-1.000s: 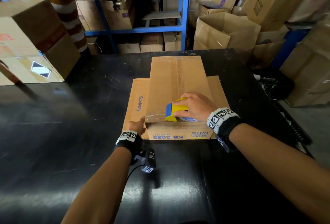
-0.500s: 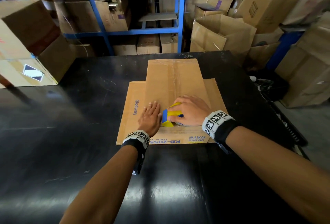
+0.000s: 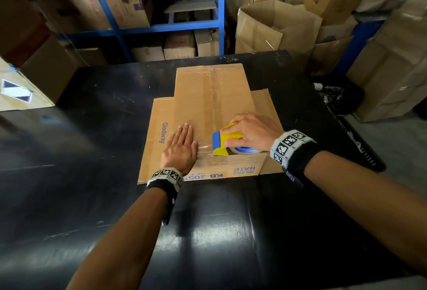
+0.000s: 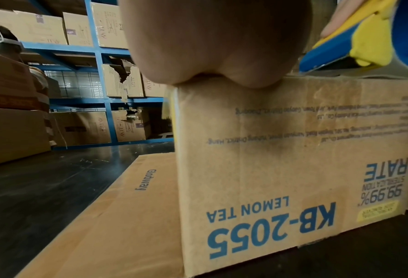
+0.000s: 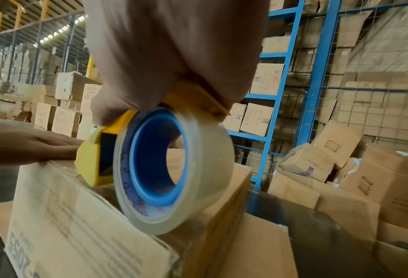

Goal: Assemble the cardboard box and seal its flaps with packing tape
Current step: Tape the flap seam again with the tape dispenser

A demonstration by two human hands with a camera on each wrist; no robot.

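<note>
A brown cardboard box (image 3: pixel 208 95) printed "KB-2055" (image 4: pixel 269 188) stands on the black table (image 3: pixel 92 174), its closed flaps up and its other flaps spread flat on the table. My right hand (image 3: pixel 251 131) grips a yellow and blue tape dispenser (image 3: pixel 225 140) with a clear tape roll (image 5: pixel 174 169) near the box's front edge. A strip of clear tape runs along the top seam. My left hand (image 3: pixel 181 145) presses flat on the box top, just left of the dispenser.
Blue metal shelving (image 3: pixel 161 26) with cartons stands behind the table. Stacked cardboard boxes (image 3: pixel 277 26) crowd the right side, and a large carton (image 3: pixel 27 63) sits at the table's far left. The table's right edge (image 3: pixel 360 141) is close to the box.
My left hand rose from the box's front left corner onto the top and now lies flat beside the dispenser. The right hand with the dispenser stayed near the front edge.
</note>
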